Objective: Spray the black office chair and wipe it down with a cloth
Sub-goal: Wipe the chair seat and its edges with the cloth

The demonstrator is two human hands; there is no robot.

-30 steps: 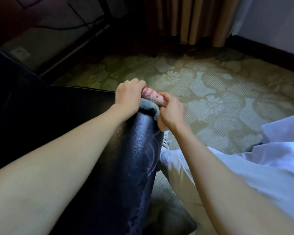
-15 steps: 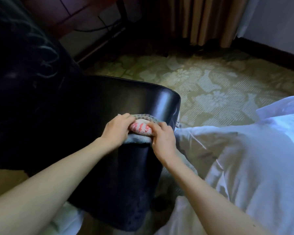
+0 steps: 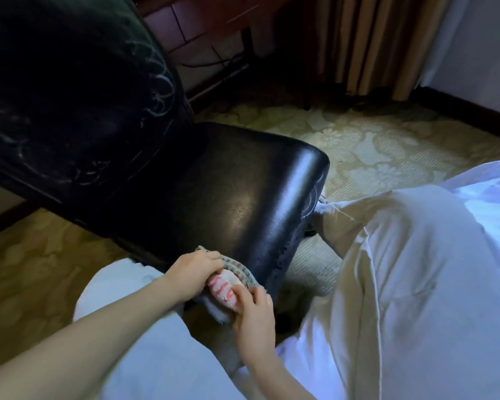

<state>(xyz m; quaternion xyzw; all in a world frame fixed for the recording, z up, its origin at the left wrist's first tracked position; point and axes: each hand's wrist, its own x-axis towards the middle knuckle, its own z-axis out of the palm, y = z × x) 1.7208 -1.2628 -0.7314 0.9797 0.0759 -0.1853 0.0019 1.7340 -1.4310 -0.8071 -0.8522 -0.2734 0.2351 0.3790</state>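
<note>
We wipe the chair (image 3: 237, 197) at the seat's near edge, close to its near corner. The folded cloth (image 3: 228, 287) wraps over that edge. The left hand (image 3: 194, 269) grips it from above, fingers curled; the right hand (image 3: 254, 310) pinches its lower fold against the seat's side. For a clean pass, we judge it best to press evenly with both hands, follow the edge round the corner, and refold to a fresh face.

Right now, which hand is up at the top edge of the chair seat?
The left hand: it grips the cloth at the near edge of the chair seat. The right hand sits lower, holding the cloth's pink-striped bundle below that edge.
</note>
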